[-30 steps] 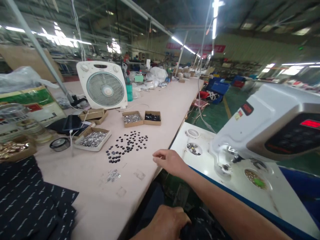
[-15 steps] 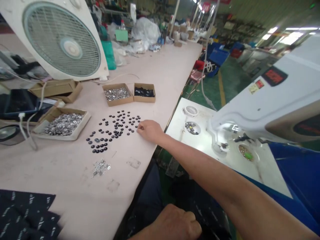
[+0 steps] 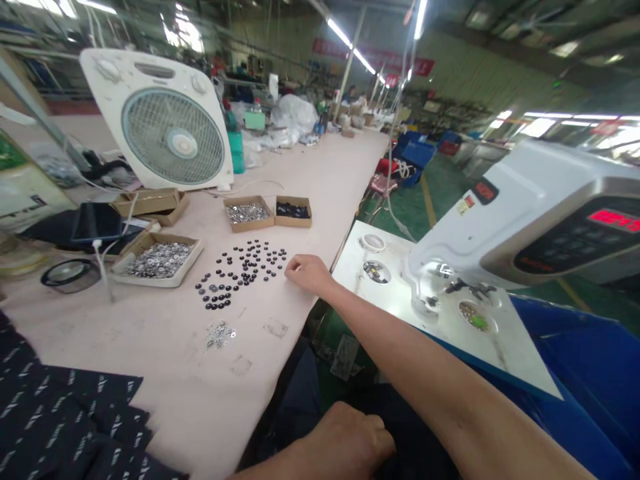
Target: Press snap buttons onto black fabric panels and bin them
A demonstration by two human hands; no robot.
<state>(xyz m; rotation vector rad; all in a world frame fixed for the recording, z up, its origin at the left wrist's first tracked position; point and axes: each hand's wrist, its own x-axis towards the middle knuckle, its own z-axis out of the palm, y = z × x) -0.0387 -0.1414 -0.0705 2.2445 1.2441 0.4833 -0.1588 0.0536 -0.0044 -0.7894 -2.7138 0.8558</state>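
Note:
Just right of a scatter of black snap caps [image 3: 250, 265], my right hand [image 3: 309, 275] hovers at the table's edge with thumb and forefinger pinched together. Whatever is in that pinch, if anything, is too small to see. My left hand [image 3: 350, 437] is curled into a fist low in the view, over my lap, and its inside is hidden. A small heap of tiny silver metal parts [image 3: 219, 335] lies nearer to me on the table. Beyond the caps stand a cardboard box of silver snap parts [image 3: 247, 213] and a box of black parts [image 3: 293, 211].
Another tray of silver parts [image 3: 159, 261] sits at left, near a phone [image 3: 97, 223] with a white cable. A box fan [image 3: 175, 140] stands behind. Dark printed fabric [image 3: 75, 420] lies front left. At right is a white machine [image 3: 465, 213] over a white work plate [image 3: 373, 320].
My view has tilted up and shifted, showing more of the room and the machine's red display. My right hand remains pinched beside the caps; my left hand stays closed.

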